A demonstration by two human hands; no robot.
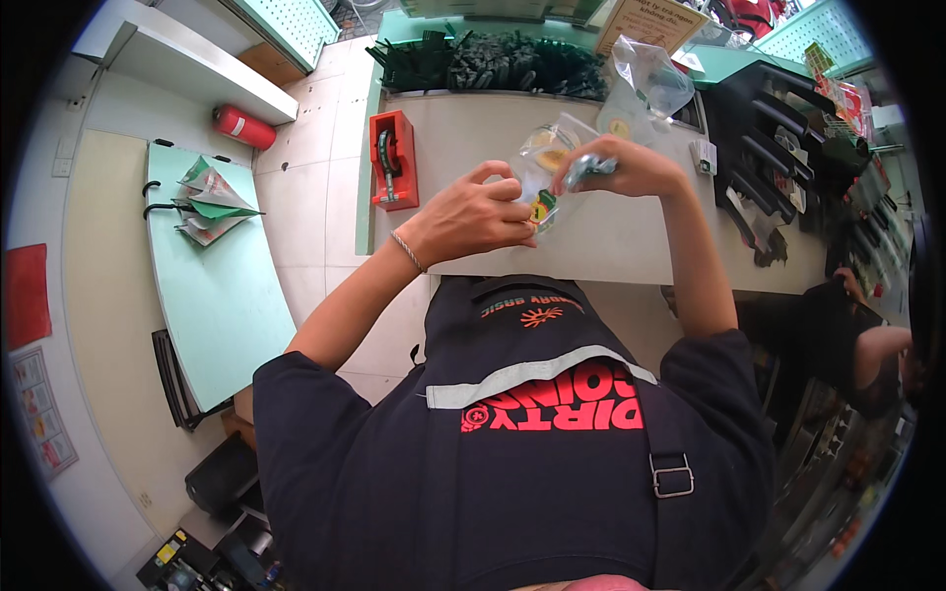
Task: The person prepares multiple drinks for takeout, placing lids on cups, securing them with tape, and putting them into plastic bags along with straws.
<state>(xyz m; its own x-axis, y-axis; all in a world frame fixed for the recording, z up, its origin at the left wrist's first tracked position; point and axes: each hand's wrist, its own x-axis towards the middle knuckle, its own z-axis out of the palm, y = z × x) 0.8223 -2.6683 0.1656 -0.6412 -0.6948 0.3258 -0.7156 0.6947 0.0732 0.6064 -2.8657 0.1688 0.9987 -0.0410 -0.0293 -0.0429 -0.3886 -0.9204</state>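
Observation:
Over the pale counter [473,133], my left hand [477,214] has its fingers curled on a clear plastic bag [526,193]. A small yellow and green label [545,210] shows between my hands. My right hand [617,168] pinches a crumpled, silvery-blue piece of plastic [589,170] at the bag's right side. Just behind lies a clear cup [554,144] with yellowish contents, partly covered by plastic. Farther back, another clear plastic bag [650,81] stands upright. My fingers hide part of the bag.
A red tape dispenser [395,159] stands at the counter's left. Black wrapped items [517,63] line the back. Black holders [768,148] and a small white box [703,156] are at the right. Another person's arm [879,347] shows at the far right.

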